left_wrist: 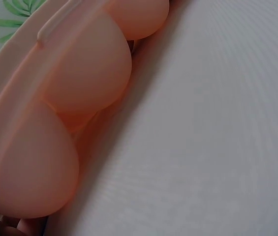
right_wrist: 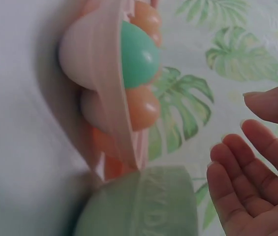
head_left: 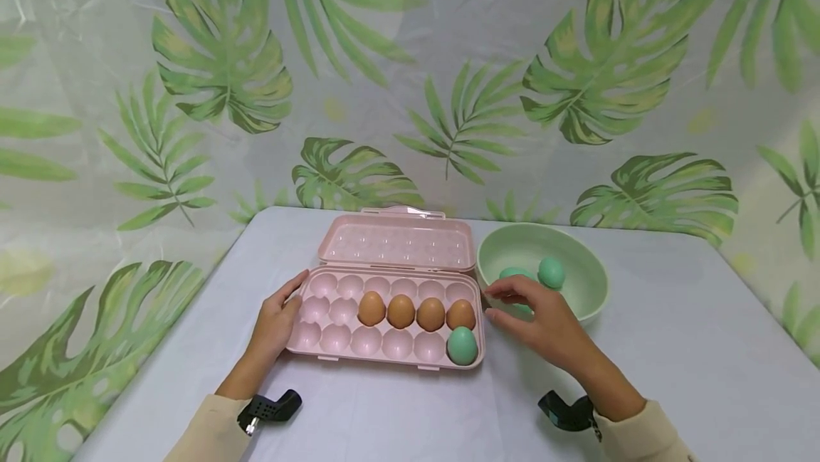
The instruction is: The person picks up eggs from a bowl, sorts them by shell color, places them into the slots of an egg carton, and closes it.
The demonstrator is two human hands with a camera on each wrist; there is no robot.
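Note:
A pink egg tray (head_left: 397, 342) lies on the table with its lid (head_left: 397, 241) folded back. Several brown eggs (head_left: 401, 311) fill part of the middle row, and one green egg (head_left: 463, 346) sits in the front right cup. My left hand (head_left: 277, 316) grips the tray's left edge; in the left wrist view only a bit of its fingers (left_wrist: 11, 225) shows at the lower corner. Between the tray and a light green bowl (head_left: 586, 284), my right hand (head_left: 544, 316) hovers with fingers loosely bent and nothing held. Green eggs (head_left: 551, 273) lie in the bowl, partly hidden by that hand.
White cloth (head_left: 397, 412) covers the table. Behind it hangs a curtain (head_left: 384, 92) printed with leaves. The bowl stands close to the tray's right side. A black wrist camera (head_left: 269, 408) is strapped on each arm.

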